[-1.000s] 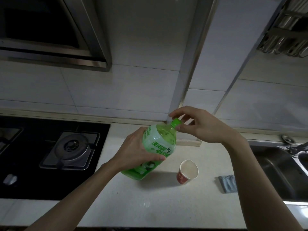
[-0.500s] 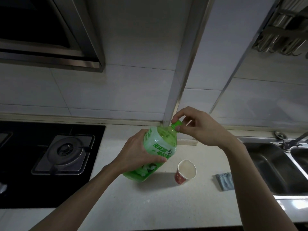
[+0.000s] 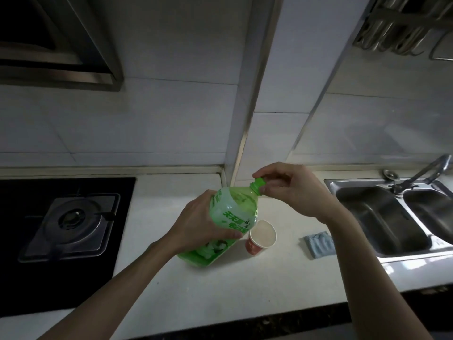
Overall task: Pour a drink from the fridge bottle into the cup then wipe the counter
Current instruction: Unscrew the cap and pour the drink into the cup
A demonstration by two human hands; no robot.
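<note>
Dim light. White tiled wall [image 3: 171, 123] with a boxed corner column [image 3: 247, 94]. Steel range hood [image 3: 73, 77] upper left; black gas hob [image 3: 71, 222] below. Double steel sink [image 3: 382, 217] with tap [image 3: 431, 169] right; utensil rack [image 3: 397, 28] above.

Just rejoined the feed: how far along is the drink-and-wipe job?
Done: the bottle is at the counter, tilted beside the cup. In hand: the left hand grips its body while the right hand pinches the green cap, not yet off. Left: pouring, since the cup looks empty, then wiping with the blue cloth by the sink.
</note>
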